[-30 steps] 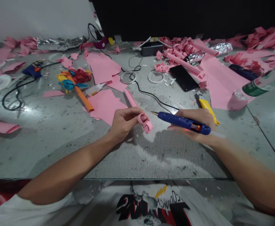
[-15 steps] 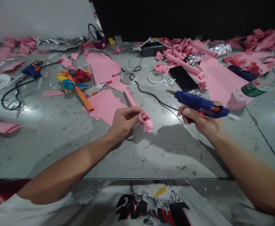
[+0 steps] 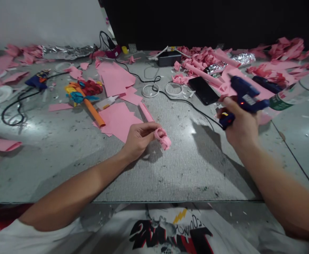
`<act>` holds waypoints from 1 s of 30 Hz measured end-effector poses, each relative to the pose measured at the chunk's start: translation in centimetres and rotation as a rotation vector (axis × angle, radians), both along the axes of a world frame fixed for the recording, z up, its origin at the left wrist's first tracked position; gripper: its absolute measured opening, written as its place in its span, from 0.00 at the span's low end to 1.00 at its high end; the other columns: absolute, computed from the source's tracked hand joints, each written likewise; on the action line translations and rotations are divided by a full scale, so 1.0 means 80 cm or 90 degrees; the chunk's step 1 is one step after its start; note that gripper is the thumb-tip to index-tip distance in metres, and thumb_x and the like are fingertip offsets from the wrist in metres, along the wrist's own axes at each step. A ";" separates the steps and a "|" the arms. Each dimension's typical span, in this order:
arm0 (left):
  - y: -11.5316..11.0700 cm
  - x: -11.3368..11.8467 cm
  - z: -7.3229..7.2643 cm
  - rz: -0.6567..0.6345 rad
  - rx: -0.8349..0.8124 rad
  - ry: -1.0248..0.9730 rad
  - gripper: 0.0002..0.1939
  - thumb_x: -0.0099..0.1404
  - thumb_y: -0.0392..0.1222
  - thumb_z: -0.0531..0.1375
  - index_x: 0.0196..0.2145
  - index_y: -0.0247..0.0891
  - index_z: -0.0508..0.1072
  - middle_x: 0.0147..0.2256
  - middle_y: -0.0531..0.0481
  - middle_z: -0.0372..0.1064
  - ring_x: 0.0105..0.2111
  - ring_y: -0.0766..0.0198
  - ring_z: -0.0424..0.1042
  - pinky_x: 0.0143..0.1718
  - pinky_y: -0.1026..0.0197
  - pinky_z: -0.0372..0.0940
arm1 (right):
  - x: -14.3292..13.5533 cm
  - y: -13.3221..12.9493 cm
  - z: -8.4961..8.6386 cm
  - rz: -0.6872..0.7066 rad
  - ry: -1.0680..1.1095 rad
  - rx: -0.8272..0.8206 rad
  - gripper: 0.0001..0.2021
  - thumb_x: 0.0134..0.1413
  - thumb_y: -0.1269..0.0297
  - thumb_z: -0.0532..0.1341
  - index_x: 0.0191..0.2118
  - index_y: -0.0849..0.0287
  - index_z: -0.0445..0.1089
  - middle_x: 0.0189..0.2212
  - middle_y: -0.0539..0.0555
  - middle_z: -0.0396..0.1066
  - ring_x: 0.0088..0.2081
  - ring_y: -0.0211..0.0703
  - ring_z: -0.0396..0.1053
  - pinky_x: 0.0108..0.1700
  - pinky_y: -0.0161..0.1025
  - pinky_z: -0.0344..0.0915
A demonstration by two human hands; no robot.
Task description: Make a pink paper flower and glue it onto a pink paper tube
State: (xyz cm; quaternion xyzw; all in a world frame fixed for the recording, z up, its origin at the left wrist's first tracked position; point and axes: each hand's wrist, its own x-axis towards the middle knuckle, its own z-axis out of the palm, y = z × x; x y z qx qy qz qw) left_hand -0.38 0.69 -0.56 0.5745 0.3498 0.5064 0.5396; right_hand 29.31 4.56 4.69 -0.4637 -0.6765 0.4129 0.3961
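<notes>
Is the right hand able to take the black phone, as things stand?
Probably not directly: the right hand is wrapped around the blue glue gun, though the black phone lies uncovered nearby.

Near my grey worktop's point(image 3: 180, 176) back edge, a dark rectangular box point(image 3: 169, 59) sits left of a crumpled pink paper heap point(image 3: 199, 55). Before the heap lies a flat black phone point(image 3: 203, 90), a thin white ring point(image 3: 173, 95) to its left. I have a rolled orange paper tube point(image 3: 94, 113) beyond and left of my left hand point(image 3: 140, 139).
</notes>
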 end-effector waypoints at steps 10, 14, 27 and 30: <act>-0.004 0.003 0.004 -0.056 0.012 0.047 0.06 0.65 0.46 0.74 0.37 0.42 0.88 0.36 0.45 0.83 0.36 0.60 0.80 0.40 0.59 0.75 | -0.053 -0.064 -0.033 0.033 0.162 -0.132 0.18 0.50 0.51 0.79 0.36 0.53 0.73 0.43 0.53 0.79 0.41 0.47 0.77 0.43 0.46 0.79; -0.007 0.004 0.003 -0.031 0.024 0.046 0.05 0.64 0.45 0.75 0.37 0.44 0.89 0.37 0.45 0.84 0.37 0.60 0.81 0.40 0.59 0.75 | -0.061 -0.066 -0.032 0.109 0.158 -0.166 0.17 0.53 0.52 0.78 0.35 0.54 0.72 0.41 0.52 0.80 0.42 0.45 0.77 0.48 0.44 0.76; -0.014 0.013 0.015 -0.032 0.068 0.060 0.04 0.64 0.44 0.75 0.38 0.47 0.90 0.34 0.46 0.82 0.34 0.61 0.79 0.35 0.61 0.73 | -0.067 -0.074 -0.036 0.140 0.248 -0.207 0.19 0.49 0.59 0.81 0.35 0.54 0.70 0.40 0.51 0.78 0.37 0.43 0.74 0.39 0.42 0.74; -0.016 0.007 0.015 -0.039 0.046 0.088 0.07 0.68 0.43 0.71 0.43 0.46 0.89 0.40 0.45 0.85 0.39 0.59 0.82 0.41 0.60 0.76 | -0.064 -0.070 -0.034 0.118 0.231 -0.217 0.20 0.49 0.56 0.80 0.33 0.55 0.69 0.40 0.51 0.78 0.33 0.40 0.72 0.34 0.40 0.71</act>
